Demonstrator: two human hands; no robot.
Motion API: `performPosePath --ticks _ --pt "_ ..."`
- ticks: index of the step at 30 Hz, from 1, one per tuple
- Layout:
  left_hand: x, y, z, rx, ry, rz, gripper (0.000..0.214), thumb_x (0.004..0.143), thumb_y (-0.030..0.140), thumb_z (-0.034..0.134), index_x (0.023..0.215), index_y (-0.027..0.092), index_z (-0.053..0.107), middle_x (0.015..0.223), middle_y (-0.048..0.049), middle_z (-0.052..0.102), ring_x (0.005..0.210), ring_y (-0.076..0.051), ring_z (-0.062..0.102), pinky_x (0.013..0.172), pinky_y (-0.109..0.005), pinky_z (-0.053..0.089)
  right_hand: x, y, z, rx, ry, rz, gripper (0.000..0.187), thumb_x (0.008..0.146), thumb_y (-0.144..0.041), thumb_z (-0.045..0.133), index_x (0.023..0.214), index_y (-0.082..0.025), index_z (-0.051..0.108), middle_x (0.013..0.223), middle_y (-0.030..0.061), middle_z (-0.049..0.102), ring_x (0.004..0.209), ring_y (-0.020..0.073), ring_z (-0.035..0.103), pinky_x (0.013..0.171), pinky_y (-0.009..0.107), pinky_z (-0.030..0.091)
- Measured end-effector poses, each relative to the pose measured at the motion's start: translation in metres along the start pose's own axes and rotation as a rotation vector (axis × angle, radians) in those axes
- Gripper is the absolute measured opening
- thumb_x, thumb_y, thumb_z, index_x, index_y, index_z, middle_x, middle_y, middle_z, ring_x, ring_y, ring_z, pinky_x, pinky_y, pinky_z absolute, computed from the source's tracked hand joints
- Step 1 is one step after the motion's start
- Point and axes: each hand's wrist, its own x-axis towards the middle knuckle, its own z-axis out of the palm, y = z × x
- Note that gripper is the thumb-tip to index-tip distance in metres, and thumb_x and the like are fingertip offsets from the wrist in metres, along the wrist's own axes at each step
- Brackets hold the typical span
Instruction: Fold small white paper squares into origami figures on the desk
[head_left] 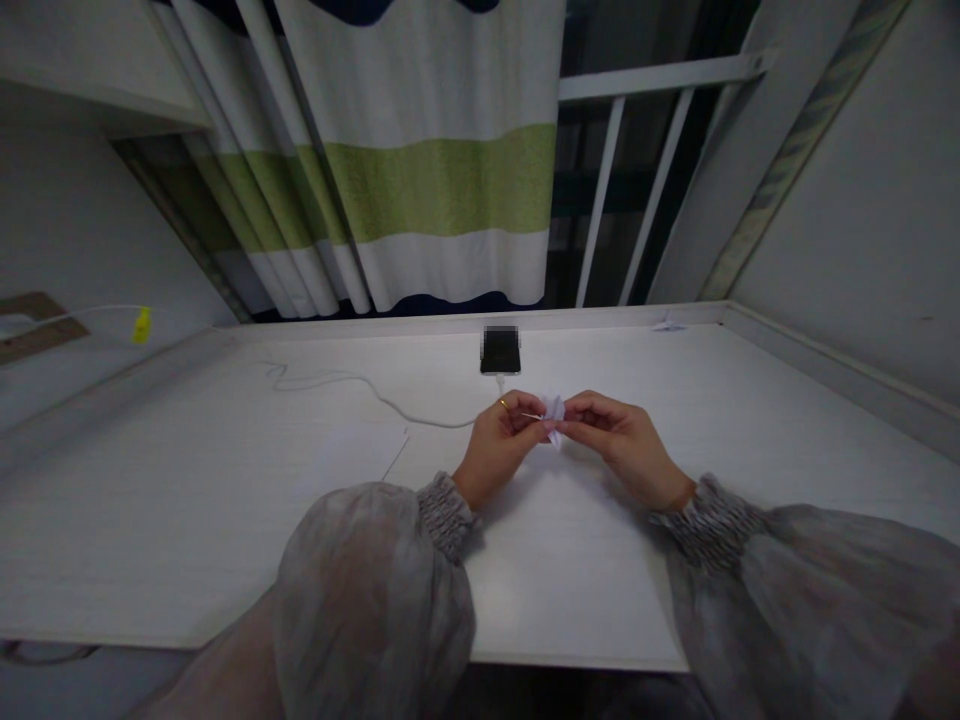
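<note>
Between my two hands, above the white desk (570, 600), is a small piece of folded white paper (554, 410). My left hand (504, 440) wears a ring and pinches the paper's left side between thumb and fingers. From the right, my right hand (619, 440) pinches the other side, fingertips close to those of the left. Parts of the paper stick out above and below the fingertips; its exact shape is too small to make out.
A dark phone (500, 350) lies beyond my hands, with a white cable (367, 385) running left. White paper sheets (360, 455) lie left of my left hand. A small folded paper piece (667, 323) rests at the back right. Curtains (442, 180) hang behind the desk.
</note>
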Motion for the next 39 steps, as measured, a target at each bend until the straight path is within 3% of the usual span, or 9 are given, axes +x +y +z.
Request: performPosePath --ticks 4,9,18,30,39 --pt "-0.002 0.002 0.0 -0.031 0.019 -0.041 0.024 0.056 0.019 0.073 0.069 0.014 0.054 0.061 0.0028 0.059 0.056 -0.008 0.058 0.061 -0.023 0.05 -0.001 0.002 -0.002 0.043 -0.012 0.045 0.015 0.062 -0.03 0.069 0.071 -0.019 0.064 0.069 -0.0006 0.061 0.065 0.0124 0.053 0.062 0.028 0.043" --pt "-0.003 0.002 0.0 -0.081 0.006 -0.061 0.02 0.055 0.019 0.073 0.068 0.013 0.058 0.063 0.0011 0.063 0.06 -0.01 0.061 0.064 -0.026 0.052 -0.001 0.003 -0.006 0.078 -0.074 -0.05 0.004 0.067 -0.023 0.064 0.071 -0.021 0.065 0.073 -0.0009 0.059 0.071 0.0124 0.054 0.067 0.027 0.043" --pt "-0.004 0.006 0.001 -0.034 -0.011 0.006 0.015 0.053 0.015 0.073 0.06 0.012 0.06 0.06 0.0011 0.063 0.056 -0.009 0.059 0.059 -0.023 0.05 -0.002 0.004 -0.003 0.141 -0.066 -0.029 0.001 0.067 -0.02 0.062 0.068 -0.019 0.062 0.061 -0.003 0.056 0.058 0.0099 0.052 0.058 0.024 0.042" --pt "-0.001 0.005 0.003 0.079 0.033 -0.036 0.017 0.055 0.014 0.07 0.062 0.012 0.054 0.058 0.0028 0.058 0.054 -0.006 0.053 0.055 -0.019 0.043 -0.002 -0.006 -0.004 0.05 -0.05 0.067 0.018 0.055 -0.027 0.075 0.063 -0.017 0.061 0.055 -0.0027 0.059 0.052 0.0095 0.055 0.053 0.023 0.046" --pt "-0.003 0.005 0.001 -0.021 -0.008 -0.068 0.017 0.054 0.018 0.072 0.066 0.012 0.061 0.062 0.0011 0.063 0.054 -0.008 0.056 0.058 -0.024 0.048 0.001 0.002 -0.011 0.15 -0.151 0.048 0.013 0.064 -0.026 0.07 0.072 -0.018 0.064 0.065 -0.0014 0.062 0.058 0.0103 0.057 0.06 0.026 0.048"
